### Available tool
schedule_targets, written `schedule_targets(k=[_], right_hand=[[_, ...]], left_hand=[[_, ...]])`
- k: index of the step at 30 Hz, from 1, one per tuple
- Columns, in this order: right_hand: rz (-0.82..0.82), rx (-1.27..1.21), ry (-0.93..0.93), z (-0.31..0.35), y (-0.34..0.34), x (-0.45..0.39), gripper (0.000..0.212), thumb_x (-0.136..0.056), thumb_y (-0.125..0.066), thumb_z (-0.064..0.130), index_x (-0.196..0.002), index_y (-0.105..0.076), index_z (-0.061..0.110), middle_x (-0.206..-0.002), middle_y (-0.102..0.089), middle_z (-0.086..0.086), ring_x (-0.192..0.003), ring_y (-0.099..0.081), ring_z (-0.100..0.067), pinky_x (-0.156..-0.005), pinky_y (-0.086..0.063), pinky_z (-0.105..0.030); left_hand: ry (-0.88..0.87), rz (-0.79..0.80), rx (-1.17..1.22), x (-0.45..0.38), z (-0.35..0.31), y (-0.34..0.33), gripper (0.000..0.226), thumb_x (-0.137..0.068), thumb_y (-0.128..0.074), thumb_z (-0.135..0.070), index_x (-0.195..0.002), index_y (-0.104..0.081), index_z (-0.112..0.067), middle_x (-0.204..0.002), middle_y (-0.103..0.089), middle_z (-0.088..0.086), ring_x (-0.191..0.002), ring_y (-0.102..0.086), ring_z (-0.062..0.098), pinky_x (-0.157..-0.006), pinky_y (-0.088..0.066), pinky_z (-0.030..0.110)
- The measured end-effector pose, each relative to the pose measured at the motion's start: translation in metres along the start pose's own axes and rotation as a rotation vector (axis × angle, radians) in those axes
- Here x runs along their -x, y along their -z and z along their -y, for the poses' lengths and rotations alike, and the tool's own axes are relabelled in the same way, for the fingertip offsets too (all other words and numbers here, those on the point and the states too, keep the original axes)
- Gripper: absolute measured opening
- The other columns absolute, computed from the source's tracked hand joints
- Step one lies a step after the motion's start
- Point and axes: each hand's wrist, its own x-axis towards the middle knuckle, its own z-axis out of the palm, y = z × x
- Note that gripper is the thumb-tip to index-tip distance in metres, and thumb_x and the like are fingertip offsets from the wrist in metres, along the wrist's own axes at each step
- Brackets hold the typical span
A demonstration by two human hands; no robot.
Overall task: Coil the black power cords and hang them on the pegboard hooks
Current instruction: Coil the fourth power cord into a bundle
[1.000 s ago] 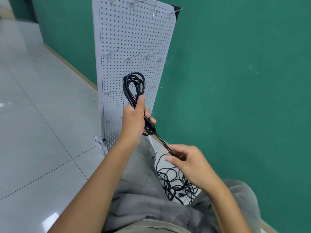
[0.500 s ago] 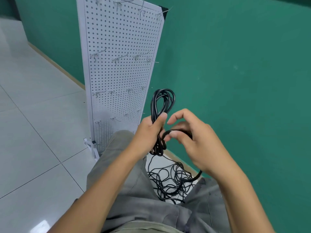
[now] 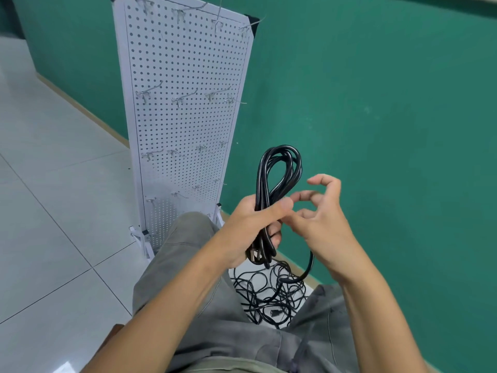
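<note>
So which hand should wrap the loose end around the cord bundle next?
Probably the right hand. The left hand already grips the coiled power cord, so it is busy. The right hand's fingers are loosely curled beside the coil, and the cord's loose tail curves down just under it.

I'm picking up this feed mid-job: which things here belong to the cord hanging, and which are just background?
Job:
coil, gripped in the left hand
right hand, fingers loosely curled beside the coil
tail hanging loose from the coil
cord pile on the floor
pegboard, its hooks bare

Background:
green wall
tiled floor
</note>
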Motion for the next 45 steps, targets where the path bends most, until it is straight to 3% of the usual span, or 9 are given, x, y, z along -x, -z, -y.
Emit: schedule_targets(k=[5, 9, 13, 22, 26, 31, 37, 40, 45], right_hand=[[0.104, -0.164, -0.023, -0.001, 0.001, 0.000, 0.039, -0.097, -0.064, 0.008, -0.126, -0.041, 0.019, -0.105, -0.064, -0.005, -0.064, -0.057, -0.010, -0.064, -0.049, -0.019], [0.063, -0.113, -0.075, -0.023, 0.004, 0.004, 0.014, -0.099, -0.063, 0.019, -0.106, -0.062, 0.007, -0.076, -0.066, -0.001, -0.061, -0.050, -0.012, -0.064, -0.046, -0.019], [0.017, -0.248, -0.139, -0.042, 0.005, 0.015, 0.026, -0.090, -0.066, 0.031, -0.096, -0.068, 0.006, -0.069, -0.061, -0.005, -0.064, -0.051, -0.013, -0.071, -0.044, -0.024], [-0.160, -0.497, -0.035, -0.030, -0.004, 0.010, 0.036, -0.110, -0.039, 0.026, -0.080, -0.056, 0.016, -0.125, -0.067, -0.004, -0.121, -0.064, -0.021, -0.096, -0.056, -0.044], [-0.154, -0.545, -0.013, -0.014, -0.010, 0.005, 0.034, -0.111, -0.035, 0.025, -0.080, -0.047, 0.016, -0.113, -0.065, -0.001, -0.114, -0.062, -0.014, -0.104, -0.050, -0.044], [-0.257, -0.492, -0.094, -0.003, -0.018, -0.002, 0.038, -0.110, -0.040, 0.028, -0.073, -0.049, 0.027, -0.082, -0.055, 0.006, -0.078, -0.046, -0.012, -0.078, -0.041, -0.035], [-0.240, -0.422, -0.154, -0.011, -0.021, -0.009, 0.020, -0.107, -0.038, 0.049, -0.123, -0.046, 0.040, -0.103, -0.069, 0.009, -0.087, -0.064, -0.008, -0.085, -0.049, -0.032], [-0.167, -0.438, -0.169, -0.013, -0.019, -0.012, 0.041, -0.099, -0.033, 0.070, -0.132, -0.044, 0.049, -0.121, -0.072, 0.001, -0.097, -0.071, -0.021, -0.067, -0.055, -0.039], [-0.070, -0.308, -0.237, -0.014, -0.012, -0.015, 0.078, -0.083, -0.024, 0.089, -0.125, -0.057, 0.032, -0.120, -0.072, -0.001, -0.062, -0.061, -0.029, -0.047, -0.048, -0.034]], left_hand=[[0.018, 0.045, 0.028, 0.000, -0.005, 0.008, 0.013, -0.093, -0.065, -0.023, -0.085, -0.069, -0.015, -0.060, -0.038, 0.000, -0.048, -0.045, 0.016, -0.050, -0.041, 0.027], [-0.013, -0.017, 0.149, -0.002, -0.015, 0.019, 0.028, -0.100, -0.062, -0.028, -0.081, -0.045, -0.016, -0.061, -0.040, -0.003, -0.050, -0.047, 0.013, -0.050, -0.045, 0.023], [-0.002, -0.169, 0.114, -0.004, -0.022, 0.031, 0.029, -0.099, -0.058, -0.039, -0.091, -0.043, -0.015, -0.065, -0.042, -0.002, -0.054, -0.046, 0.015, -0.051, -0.045, 0.024], [0.042, -0.183, -0.408, -0.012, 0.007, 0.022, 0.032, -0.107, -0.045, -0.043, -0.092, -0.048, -0.015, -0.063, -0.055, -0.004, -0.058, -0.058, 0.015, -0.061, -0.048, 0.031], [0.041, -0.080, -0.521, -0.010, 0.017, 0.011, 0.027, -0.109, -0.044, -0.038, -0.097, -0.052, -0.016, -0.072, -0.058, 0.003, -0.064, -0.062, 0.021, -0.058, -0.051, 0.029], [-0.093, -0.022, -0.733, -0.010, 0.025, 0.000, 0.028, -0.109, -0.045, -0.033, -0.100, -0.059, -0.012, -0.082, -0.066, -0.003, -0.075, -0.062, 0.008, -0.074, -0.051, 0.030], [-0.199, 0.096, -0.708, -0.012, 0.017, 0.012, 0.029, -0.106, -0.046, -0.036, -0.131, -0.059, -0.036, -0.133, -0.066, -0.008, -0.126, -0.057, -0.001, -0.107, -0.042, 0.018], [-0.101, 0.149, -0.612, -0.011, 0.018, 0.014, 0.029, -0.108, -0.045, -0.032, -0.120, -0.064, -0.013, -0.109, -0.073, -0.003, -0.104, -0.068, 0.008, -0.094, -0.051, 0.025], [-0.011, 0.232, -0.450, -0.007, 0.016, 0.010, 0.023, -0.103, -0.045, -0.036, -0.098, -0.047, -0.013, -0.071, -0.059, -0.002, -0.075, -0.069, 0.026, -0.067, -0.055, 0.029]])
